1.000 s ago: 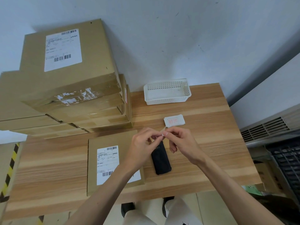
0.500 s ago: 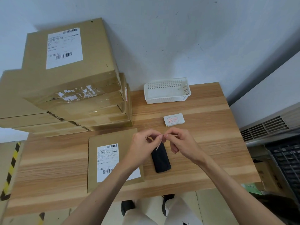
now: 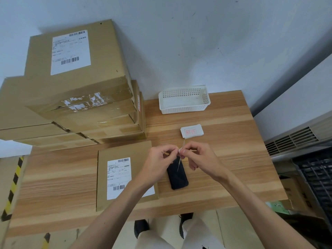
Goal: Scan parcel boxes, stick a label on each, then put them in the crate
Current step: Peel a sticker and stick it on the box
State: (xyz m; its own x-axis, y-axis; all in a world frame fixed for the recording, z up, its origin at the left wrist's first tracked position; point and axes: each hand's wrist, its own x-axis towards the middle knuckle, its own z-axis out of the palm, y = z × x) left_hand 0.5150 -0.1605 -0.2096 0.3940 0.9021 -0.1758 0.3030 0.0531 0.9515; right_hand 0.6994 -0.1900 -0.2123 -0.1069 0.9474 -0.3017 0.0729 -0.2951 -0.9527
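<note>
Pinching a small sticker [image 3: 180, 153] between them, the left hand [image 3: 159, 163] and right hand [image 3: 198, 159] meet fingertip to fingertip above the worktop [image 3: 233, 159], each with thumb and forefinger closed on it; a thin strip hangs from it over a black scanner [image 3: 177, 177] lying flat below. Just left of the scanner lies a flat parcel [image 3: 115, 177], its printed label facing up, partly under the left forearm. A pad of labels [image 3: 191, 131] sits just beyond the hands. Farther back stands a white basket [image 3: 184, 99] near the wall. A stack of boxes [image 3: 75, 90] fills the far left corner.
</note>
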